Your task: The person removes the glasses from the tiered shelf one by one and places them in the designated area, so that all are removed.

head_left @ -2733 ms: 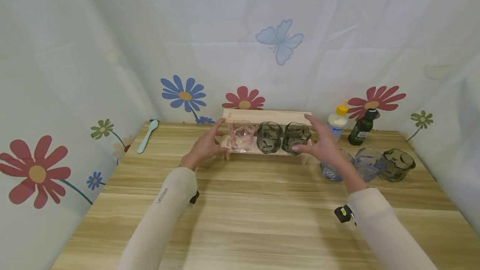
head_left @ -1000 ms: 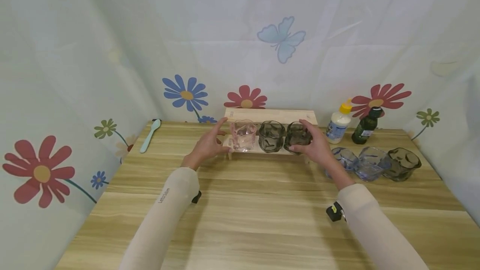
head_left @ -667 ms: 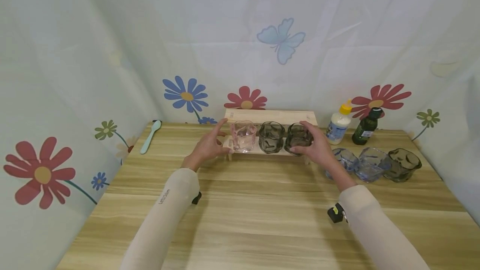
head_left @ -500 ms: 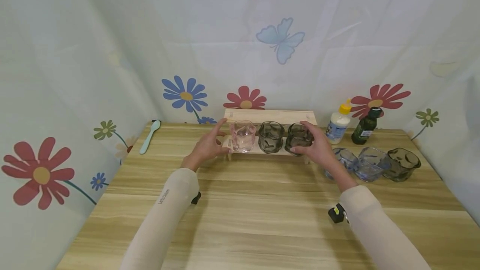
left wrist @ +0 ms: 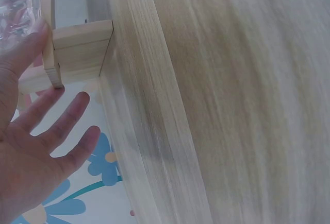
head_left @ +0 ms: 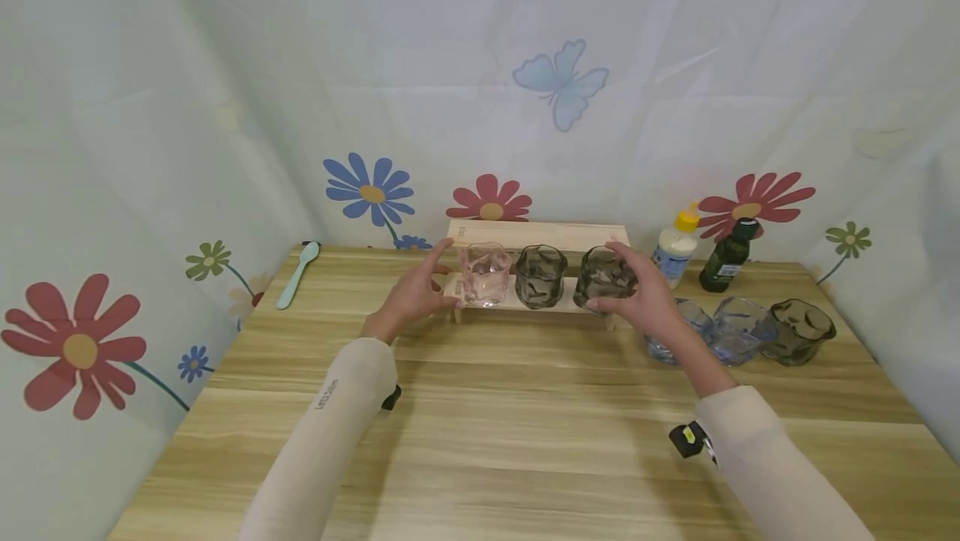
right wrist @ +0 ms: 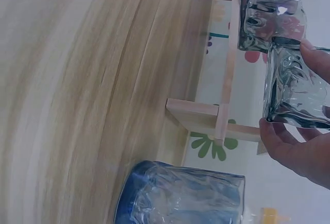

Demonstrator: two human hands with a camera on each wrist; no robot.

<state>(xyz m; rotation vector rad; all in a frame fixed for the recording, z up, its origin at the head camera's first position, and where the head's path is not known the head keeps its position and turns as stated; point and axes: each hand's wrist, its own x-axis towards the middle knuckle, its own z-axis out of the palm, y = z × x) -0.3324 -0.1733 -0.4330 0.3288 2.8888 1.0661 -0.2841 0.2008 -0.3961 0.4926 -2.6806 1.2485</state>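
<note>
A two-tier wooden rack [head_left: 536, 234] stands against the backdrop. On its lower step sit a pink glass [head_left: 486, 276] and, in the middle, a smoky grey glass [head_left: 540, 277]. My right hand [head_left: 647, 295] grips a second grey glass [head_left: 604, 276] at the step's right end, thumb in front and fingertips behind. In the right wrist view that glass [right wrist: 294, 90] appears raised a little off the board. My left hand [head_left: 412, 291] touches the rack's left end with spread fingers; in the left wrist view its thumb lies beside the pink glass [left wrist: 18, 15].
To the right stand a blue glass [head_left: 669, 349], a pale blue glass [head_left: 738, 333] and a grey glass [head_left: 798, 333]. Behind them are a white bottle with a yellow cap [head_left: 675, 249] and a dark green bottle [head_left: 729, 256]. A mint spoon [head_left: 297, 276] lies at the back left.
Over the last half second, my right hand has moved slightly right with its grey glass, widening the gap to the middle one. My left hand stays at the rack's end.
</note>
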